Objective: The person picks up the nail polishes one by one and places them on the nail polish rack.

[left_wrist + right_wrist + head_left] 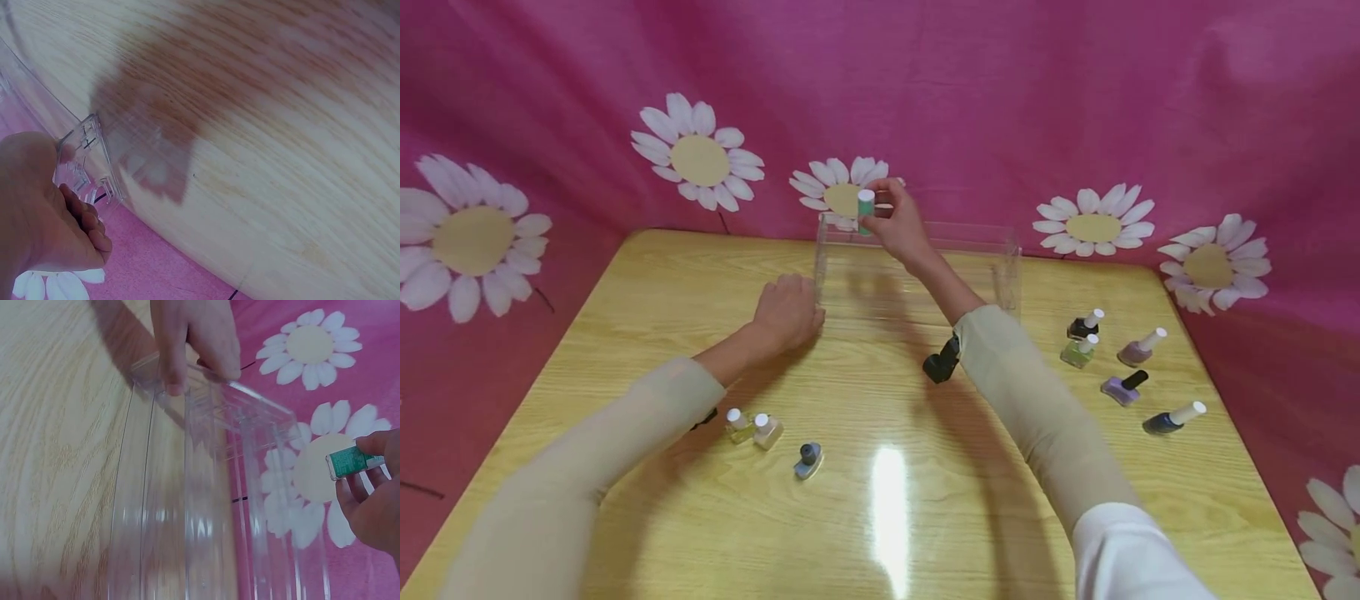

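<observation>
My right hand (900, 223) pinches a small green nail polish bottle (348, 462) with a white cap, between thumb and fingers. It is held upright above the upper left part of a clear plastic tiered rack (200, 519). At the rack's left end, my left hand (788, 312) grips the side panel (94, 162), its fingers curled at the panel's edge. The long shelves of the rack run across the back of the table, with no bottle seen on them. The right forearm hides part of the rack's right side in the head view.
Left of centre on the wooden table (850, 400) stand a yellowish bottle (741, 429), a pale pink bottle (768, 433) and a grey-blue bottle (808, 464). Several more polishes, including a dark blue bottle (1163, 423), stand at the right. A pink flowered cloth (970, 100) hangs behind.
</observation>
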Tool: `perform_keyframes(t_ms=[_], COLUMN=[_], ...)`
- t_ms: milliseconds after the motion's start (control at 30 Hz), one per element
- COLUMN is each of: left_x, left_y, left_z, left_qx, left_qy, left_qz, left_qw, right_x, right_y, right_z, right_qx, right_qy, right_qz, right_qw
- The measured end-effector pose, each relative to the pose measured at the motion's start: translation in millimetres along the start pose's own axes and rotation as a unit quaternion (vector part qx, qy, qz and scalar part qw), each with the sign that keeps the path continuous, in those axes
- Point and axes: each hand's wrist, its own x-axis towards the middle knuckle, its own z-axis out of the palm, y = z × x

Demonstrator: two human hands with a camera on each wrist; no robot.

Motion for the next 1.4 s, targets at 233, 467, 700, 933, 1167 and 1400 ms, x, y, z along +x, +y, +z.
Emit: perform_keyframes(t_ms=[233,467,700,933,1167,1400], left_x=[0.6,1.8,1.1,0.6,0.8,1.6], left_y=[2.1,1.3,2.7,2.7,2.9,3.0], left_z=[-1.2,-0.1,-0.8,-0.3,-0.7,0.2], left_qx=[0.010,0.004,0.012,0.022,0.022,0.019], left_qy=[-0.003,0.002,-0.009,-0.009,-0.008,-0.009], left_qz=[-0.002,-0.009,-0.011,-0.013,-0.016,-0.019], left_qw=[0.9999,1.0000,0.9998,0.9996,0.9996,0.9996], right_x=[11.7,18.7,21.3,23.2,25.1,25.4], right_y=[9.1,9.7,12.8,15.1,15.8,18.0], right_z=[10.9,19.2,23.3,24.1,22.7,22.6], right_qx=[-0.010,-0.034,-0.049,-0.078,-0.105,-0.119], right_qy=[0.026,0.027,0.017,0.017,0.006,-0.010], right_qz=[0.018,0.009,0.012,0.012,0.023,0.029], right_qw=[0.999,0.999,0.999,0.997,0.994,0.992])
